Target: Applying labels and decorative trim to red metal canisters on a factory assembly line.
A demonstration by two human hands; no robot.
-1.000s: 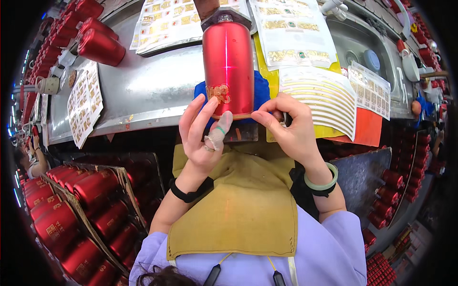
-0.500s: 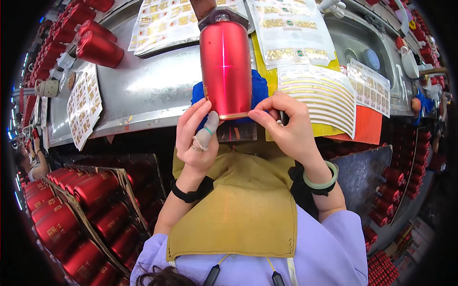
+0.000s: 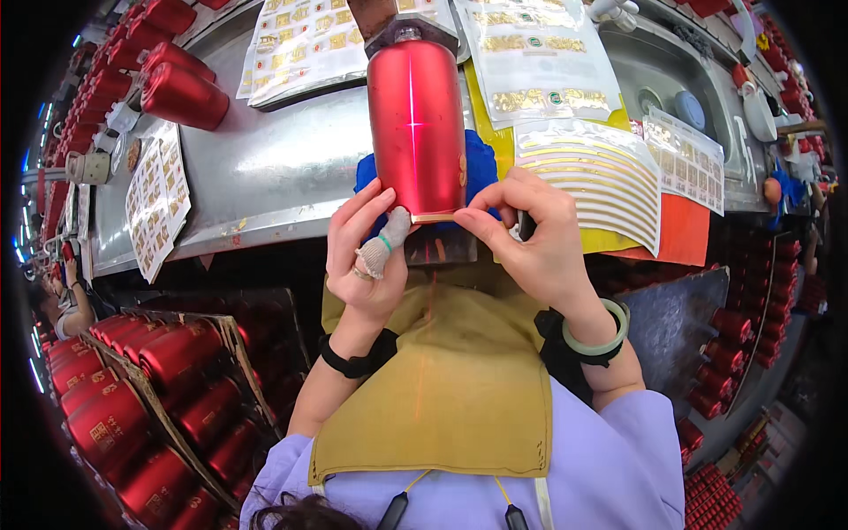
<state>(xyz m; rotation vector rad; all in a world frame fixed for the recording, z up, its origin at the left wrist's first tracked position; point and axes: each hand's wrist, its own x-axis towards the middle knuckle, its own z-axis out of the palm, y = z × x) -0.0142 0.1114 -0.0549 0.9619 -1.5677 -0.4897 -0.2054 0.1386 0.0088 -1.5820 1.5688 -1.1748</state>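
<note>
A shiny red metal bottle (image 3: 415,124) lies lengthwise before me over a blue cloth (image 3: 480,163), its base toward me and its far end against a dark holder (image 3: 412,28). A thin gold strip (image 3: 433,217) runs along the base edge. My left hand (image 3: 367,247) grips the bottle's lower left side, fingers against it; the thumb, in a grey cloth finger cover (image 3: 386,244), presses at the strip's left end. My right hand (image 3: 534,225) pinches the strip's right end between thumb and forefinger. Something small and dark (image 3: 526,225) sits within its curled fingers, its kind hidden.
Right of the bottle lies a sheet of curved gold strips (image 3: 587,181) on yellow and red sheets. Other gold sticker sheets (image 3: 534,62) surround it. Red bottles (image 3: 184,95) stand at left; more fill crates (image 3: 181,349) below. A metal sink (image 3: 654,71) is far right.
The bottle has turned a little: a gold mark now shows at its right edge, and the left-edge mark is gone from sight. My right fingertips have shifted slightly left.
</note>
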